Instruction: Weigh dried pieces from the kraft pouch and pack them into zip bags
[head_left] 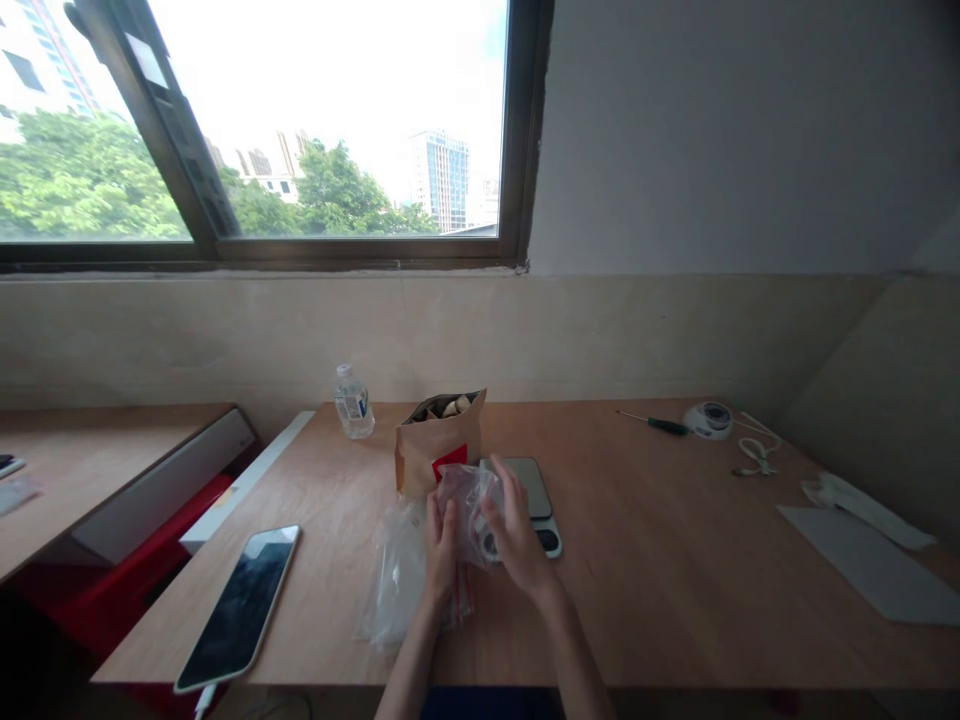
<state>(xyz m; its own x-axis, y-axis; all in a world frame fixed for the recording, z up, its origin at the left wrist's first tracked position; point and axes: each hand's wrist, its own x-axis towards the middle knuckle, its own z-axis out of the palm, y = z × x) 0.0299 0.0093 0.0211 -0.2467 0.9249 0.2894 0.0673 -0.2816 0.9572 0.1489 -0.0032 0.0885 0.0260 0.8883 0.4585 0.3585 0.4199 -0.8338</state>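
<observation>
My left hand [441, 548] and my right hand [516, 525] hold a crumpled clear plastic bag [466, 512] between them, over the wooden desk [637, 600]. A second clear plastic bag [397, 585] with a red-edged strip lies under and left of my left hand. Just behind my right hand sits a digital kitchen scale [532, 490], partly hidden by the bag. A brown paper bag [439, 455] with a red label stands open behind my hands, with pale chunky pieces showing inside.
A plastic water bottle [352, 403] stands at the desk's back edge. A smartphone [238, 608] with a cable lies front left. A green-handled screwdriver [652, 425], a white cable [757, 452] and grey sheets [870, 560] lie right. Another desk stands left.
</observation>
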